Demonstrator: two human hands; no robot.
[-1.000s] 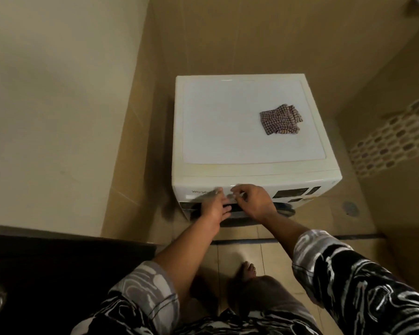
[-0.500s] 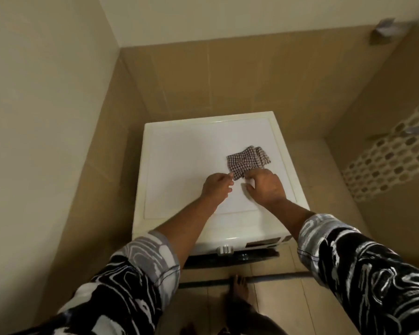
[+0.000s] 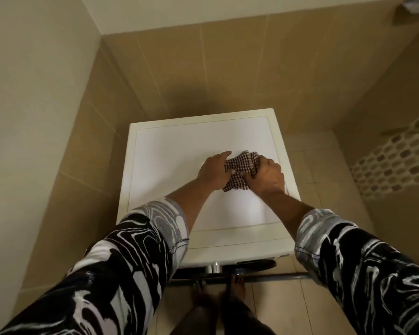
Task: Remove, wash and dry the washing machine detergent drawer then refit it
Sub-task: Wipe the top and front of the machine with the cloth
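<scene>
Stock as I see it through the head camera, all placed from the washing machine [image 3: 179, 165]. Item one, the machine itself: white, seen from above, set into a corner of beige wall tiles [image 3: 228, 68] that rise behind it and to its left. Item two, a checked cloth [image 3: 242, 165], red and white, bunched up on the machine's lid, right of centre and nearer the back than the front. Item three, my left hand [image 3: 213, 172], over the lid, gripping the left side of the cloth, one digit stretched out along its far edge. Item four, my right hand [image 3: 266, 176], fingers curled tight into the right side of the cloth, knuckles up. Item five, two patterned sleeves, black and white, the left sleeve [image 3: 131, 262] crossing the machine's front left corner, the right sleeve [image 3: 361, 267] past its front right corner. Item six, a silver knob [image 3: 213, 267] at the machine's front edge, with a dark control panel [image 3: 254, 263] just to its right. Item seven, the detergent drawer: only a sliver of the machine's front face shows, its left part sits behind my left sleeve, and I cannot make the drawer out. Item eight, bare feet [image 3: 237, 286] on the tiled floor [image 3: 276, 305] just in front of the machine. Item nine, a mosaic band [image 3: 392, 160] on the wall well to the machine's right.
</scene>
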